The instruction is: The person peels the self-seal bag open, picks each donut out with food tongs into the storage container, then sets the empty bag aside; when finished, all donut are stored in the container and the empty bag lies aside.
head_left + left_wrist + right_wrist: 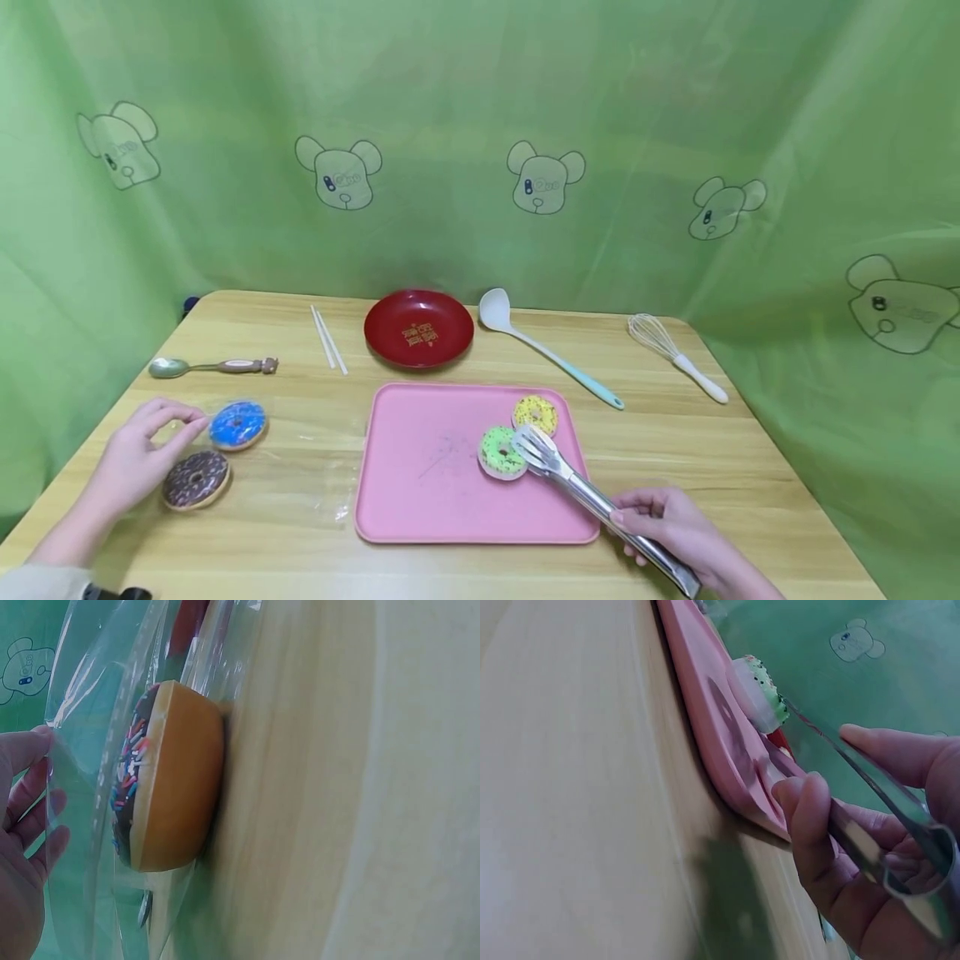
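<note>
My left hand (146, 454) pinches the edge of a clear plastic bag (79, 750) between thumb and forefinger. Just under that hand lies a chocolate donut with sprinkles (197, 480), seen from the side in the left wrist view. A blue donut (238, 425) lies right by the fingertips. On the right, my right hand (671, 529) grips metal tongs (592, 497) by their arms. The tongs' tips reach over the right edge of a green donut (501, 453) on the pink tray (420, 517). Behind it on the tray sits a yellow donut (535, 411).
Along the back of the wooden table (285, 550) lie a spoon (225, 366), white chopsticks (327, 340), a red plate (390, 312), a ladle (551, 354) and a whisk (678, 358). A green curtain (450, 75) with bear prints surrounds the table.
</note>
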